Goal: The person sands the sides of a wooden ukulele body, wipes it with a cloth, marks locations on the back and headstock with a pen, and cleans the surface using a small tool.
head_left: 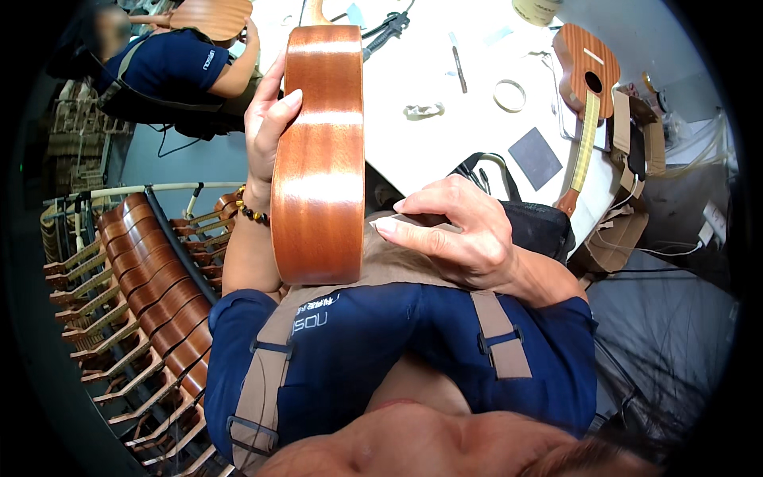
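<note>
A glossy brown ukulele body [319, 159] stands on edge in front of my chest, its curved side facing up and shining under the light. My left hand [270, 131] is closed round its left face, thumb resting near the edge; a beaded bracelet is on that wrist. The ukulele's neck [315, 12] points away toward the bench. Just right of the body, my right hand [465, 230] is closed in a pinch, thumb and forefinger near the ukulele's edge. Something small, thin and pale shows between these fingers, too little of it visible to name.
On the white bench [429, 151] lie a tape roll [509, 95], a pen-like tool [459, 69], a dark sheet [534, 159] and a crumpled wad [424, 110]. Another ukulele [584, 75] rests at right. A rack of ukuleles [151, 278] stands left; a co-worker [171, 67] handles one at far left.
</note>
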